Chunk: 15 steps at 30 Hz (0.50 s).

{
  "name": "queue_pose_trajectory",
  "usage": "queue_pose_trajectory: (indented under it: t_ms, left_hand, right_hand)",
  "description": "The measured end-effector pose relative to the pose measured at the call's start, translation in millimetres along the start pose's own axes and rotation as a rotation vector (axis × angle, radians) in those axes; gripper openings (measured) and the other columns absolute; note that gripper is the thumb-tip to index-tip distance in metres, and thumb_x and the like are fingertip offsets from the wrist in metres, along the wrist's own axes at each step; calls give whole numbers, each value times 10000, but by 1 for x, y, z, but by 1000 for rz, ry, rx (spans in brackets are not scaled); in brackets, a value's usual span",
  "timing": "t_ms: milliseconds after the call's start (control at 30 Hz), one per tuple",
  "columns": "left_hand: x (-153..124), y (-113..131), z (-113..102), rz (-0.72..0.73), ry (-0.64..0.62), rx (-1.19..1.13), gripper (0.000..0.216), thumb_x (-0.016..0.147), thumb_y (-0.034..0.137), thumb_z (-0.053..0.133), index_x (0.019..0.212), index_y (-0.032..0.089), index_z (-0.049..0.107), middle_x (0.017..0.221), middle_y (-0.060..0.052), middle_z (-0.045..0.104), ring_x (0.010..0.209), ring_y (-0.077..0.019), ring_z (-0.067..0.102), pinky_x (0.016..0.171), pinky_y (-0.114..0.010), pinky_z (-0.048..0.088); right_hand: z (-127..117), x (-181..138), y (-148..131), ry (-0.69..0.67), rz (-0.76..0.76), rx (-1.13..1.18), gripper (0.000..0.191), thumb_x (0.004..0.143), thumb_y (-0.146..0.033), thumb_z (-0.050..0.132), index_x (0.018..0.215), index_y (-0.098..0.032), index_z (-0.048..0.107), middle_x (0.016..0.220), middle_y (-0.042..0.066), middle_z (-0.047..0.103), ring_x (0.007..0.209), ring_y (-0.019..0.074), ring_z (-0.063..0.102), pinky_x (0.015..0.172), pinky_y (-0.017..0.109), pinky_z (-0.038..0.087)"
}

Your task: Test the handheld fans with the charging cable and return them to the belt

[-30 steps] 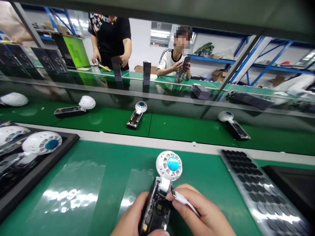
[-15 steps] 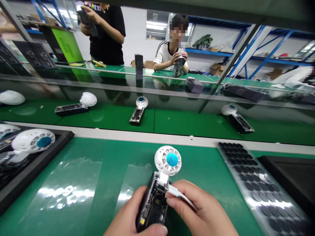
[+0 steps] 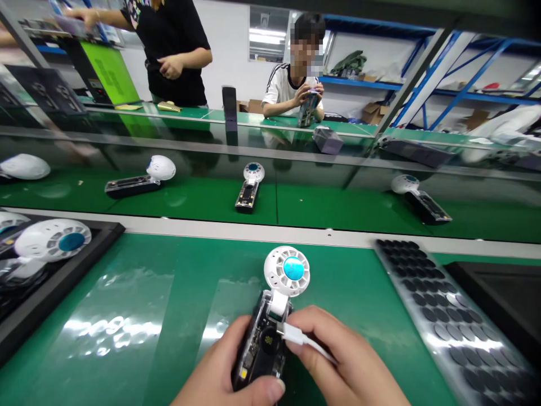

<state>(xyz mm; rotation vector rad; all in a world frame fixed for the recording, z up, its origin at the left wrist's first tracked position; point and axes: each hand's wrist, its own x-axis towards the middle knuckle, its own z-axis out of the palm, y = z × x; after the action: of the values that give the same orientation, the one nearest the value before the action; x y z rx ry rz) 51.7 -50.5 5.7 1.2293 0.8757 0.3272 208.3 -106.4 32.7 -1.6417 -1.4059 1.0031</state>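
Note:
My left hand (image 3: 228, 366) is wrapped round the dark, clear-cased body of a handheld fan (image 3: 260, 352), thumb across its lower front. The fan's white round head (image 3: 287, 272) with a blue centre points away from me. Between the thumb and fingers of my right hand (image 3: 338, 355) is the white plug of a charging cable (image 3: 296, 335). Its metal tip is at the right edge of the fan body, just below the white neck. How far the tip sits in the body cannot be made out.
At left, a black tray (image 3: 114, 228) holds more fans. A sheet of black round pads (image 3: 431, 299) lies at right beside another black tray (image 3: 499, 304). Beyond the metal rail (image 3: 236, 237), several fans lie on a green belt (image 3: 203, 211). Two people are across the line.
The plug has shifted slightly down and left along the fan's side. Fans on the belt have moved right. The standing person across has lowered one hand and reached the other left.

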Motion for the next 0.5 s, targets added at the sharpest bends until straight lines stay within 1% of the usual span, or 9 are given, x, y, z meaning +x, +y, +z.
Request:
queue_pose_trajectory:
  t_ms: [67,133,200,267,333,433,500]
  left_hand:
    - [1,2,0,37,9,46,419,611,418,631,955,209,517,707,-14,563,712,-199,498,644,-290,365]
    - [1,3,-1,47,14,80,409,616,414,626,952,207,517,727,-19,564,725,-202,501,654,-292,367]
    - [0,4,-1,61,13,105,409,620,403,623,959,203,511,738,-19,564,744,-206,503,667,-295,369]
    - [0,4,-1,77,-4,127,400,637,382,605,976,199,495,745,-17,563,764,-208,502,682,-302,370]
    - [-1,5,-1,85,-24,152,386,656,355,582,994,199,480,776,-20,567,771,-205,501,684,-305,372]
    - [-2,6,-1,81,-25,184,378,660,334,575,1000,200,478,831,-33,571,773,-205,504,690,-312,376]
    - [-2,7,0,73,-14,192,378,656,340,575,994,200,484,840,-36,571,770,-207,507,693,-317,382]
  right_hand:
    - [0,0,-1,21,-16,-1,189,751,-139,466,774,-281,588,742,-51,593,675,100,557,612,157,417]
    - [0,0,-1,27,-40,-1,263,756,-116,448,820,-312,611,765,-50,589,704,96,558,629,150,421]
    - [0,0,-2,2,-72,-8,316,764,-98,432,871,-332,615,808,-42,587,730,96,564,643,152,431]
    - [-1,1,-2,-31,-88,-29,326,768,-86,427,897,-325,608,845,-33,589,753,99,571,658,157,440]
    - [-1,1,-2,-22,-51,-56,310,754,-84,443,919,-308,580,867,-35,601,767,103,578,668,164,443]
    - [0,0,1,39,32,-98,209,744,-127,481,863,-287,546,804,-59,621,717,103,583,640,168,440]
    - [1,0,3,55,-2,-125,159,758,-143,474,795,-279,547,763,-65,604,683,91,568,617,158,423]
